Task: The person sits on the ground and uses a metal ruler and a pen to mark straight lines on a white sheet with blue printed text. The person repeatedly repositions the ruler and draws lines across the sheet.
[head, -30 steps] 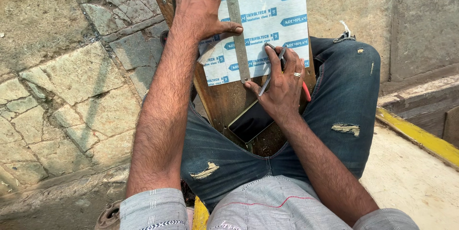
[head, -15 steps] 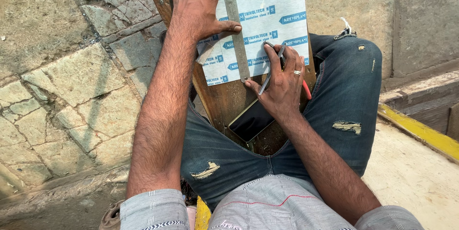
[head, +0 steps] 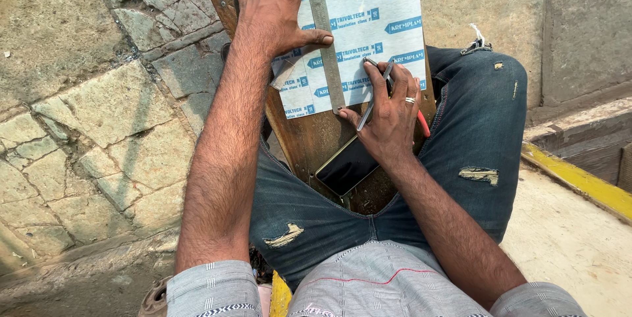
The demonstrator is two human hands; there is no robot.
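A white sheet with blue print (head: 368, 21) lies on a brown wooden board (head: 309, 139) resting across my lap. A long metal ruler (head: 326, 34) runs down the sheet. My left hand (head: 276, 7) lies flat with fingers spread, pressing the ruler and sheet down. My right hand (head: 392, 109) grips a slim metal blade with a red handle (head: 376, 93), its tip at the ruler's lower end near the sheet's bottom edge. A dark phone (head: 345, 165) lies on the board just below my right hand.
Cracked stone paving (head: 99, 132) spreads to the left. A concrete step with a yellow-painted edge (head: 579, 182) is at the right. My legs in torn blue jeans (head: 480, 139) frame the board.
My right hand with the blade has barely shifted near the ruler's lower end. The left hand stays pressed on the ruler.
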